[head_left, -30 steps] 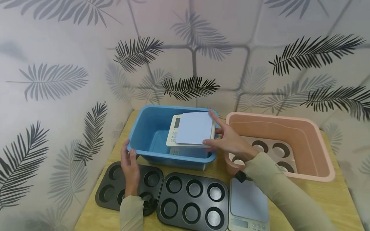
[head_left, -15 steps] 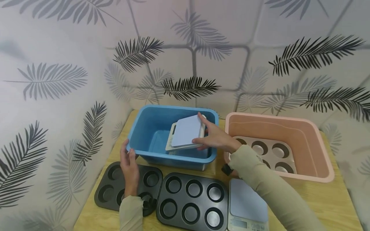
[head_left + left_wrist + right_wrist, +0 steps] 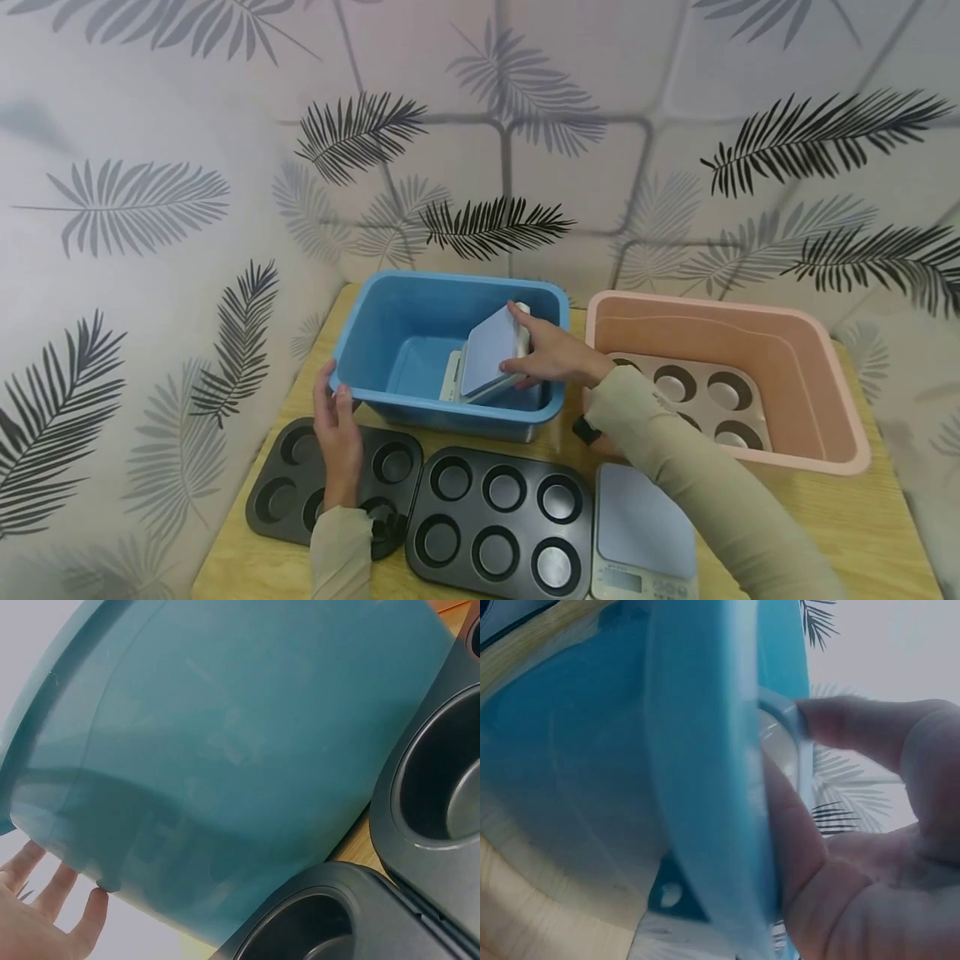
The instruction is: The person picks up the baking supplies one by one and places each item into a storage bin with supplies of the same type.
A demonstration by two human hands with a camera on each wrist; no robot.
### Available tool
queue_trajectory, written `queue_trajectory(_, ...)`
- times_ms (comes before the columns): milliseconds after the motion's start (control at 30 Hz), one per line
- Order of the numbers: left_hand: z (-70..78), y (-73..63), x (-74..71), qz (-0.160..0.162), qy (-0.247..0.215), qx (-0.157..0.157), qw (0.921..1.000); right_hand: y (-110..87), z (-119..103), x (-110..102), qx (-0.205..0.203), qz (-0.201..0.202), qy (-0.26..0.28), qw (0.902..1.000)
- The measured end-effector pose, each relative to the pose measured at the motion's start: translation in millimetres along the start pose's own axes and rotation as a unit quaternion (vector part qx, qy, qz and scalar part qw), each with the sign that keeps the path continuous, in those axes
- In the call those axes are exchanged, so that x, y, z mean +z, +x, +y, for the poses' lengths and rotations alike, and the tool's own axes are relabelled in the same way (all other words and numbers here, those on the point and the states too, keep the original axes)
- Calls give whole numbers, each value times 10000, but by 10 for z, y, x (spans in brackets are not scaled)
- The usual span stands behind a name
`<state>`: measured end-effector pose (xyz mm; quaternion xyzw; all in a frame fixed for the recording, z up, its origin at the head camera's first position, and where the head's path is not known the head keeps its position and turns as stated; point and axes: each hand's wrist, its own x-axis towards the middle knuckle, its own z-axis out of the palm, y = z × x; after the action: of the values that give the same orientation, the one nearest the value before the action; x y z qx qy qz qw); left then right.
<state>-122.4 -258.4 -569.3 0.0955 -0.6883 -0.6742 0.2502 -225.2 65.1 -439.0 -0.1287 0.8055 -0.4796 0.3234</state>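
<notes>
Pale walls [image 3: 172, 217] printed with grey and black fronds rise at the left and far sides of a wood-grain desk [image 3: 840, 517]. At near left lies a dark muffin tin [image 3: 300, 478], partly covered by the left hand [image 3: 337, 429]. That hand meets the near left corner of a blue tub [image 3: 442, 409], its extended fingers slightly apart, tips against the outer side. Just right of this tin lies a second dark tin [image 3: 500, 521]. Inside the tub's right part, a white kitchen scale [image 3: 487, 354] with a pale-blue plate is tilted, the right hand [image 3: 558, 354] with thumb and fingers clamped on its right end. Farther right, another scale [image 3: 645, 521] lies flat at the near side; beyond it, a pink tub [image 3: 810, 375] contains a beige muffin tin [image 3: 701, 392].
</notes>
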Motion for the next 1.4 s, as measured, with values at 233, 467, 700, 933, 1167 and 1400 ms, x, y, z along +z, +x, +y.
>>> queue_trajectory(233, 0, -31, -7, -50, -80, 40, 9999, -222, -198, -83, 26, 319, -1674, 9854)
queue_trajectory(467, 19, -19, -7, -95, 10, 52, 9999, -380, -238, -372, -1251, 774, -1583, 9764)
queue_trajectory(700, 28, -31, -4, -101, 92, -21, 9999, -521, -28, -488, -1728, 548, -823, 9800)
queue_trajectory(933, 24, -24, 3, -44, 44, 0, 10000, -736, 118, -511, -1951, 716, -754, 9753)
queue_trajectory(1167, 7, -17, 5, 55, 122, -46, 9999, -993, 238, -503, -1998, 1004, -973, 9698)
queue_trajectory(1400, 21, -26, 28, 60, 96, -49, 9999, -1257, 328, -477, -2040, 1484, -1057, 9619)
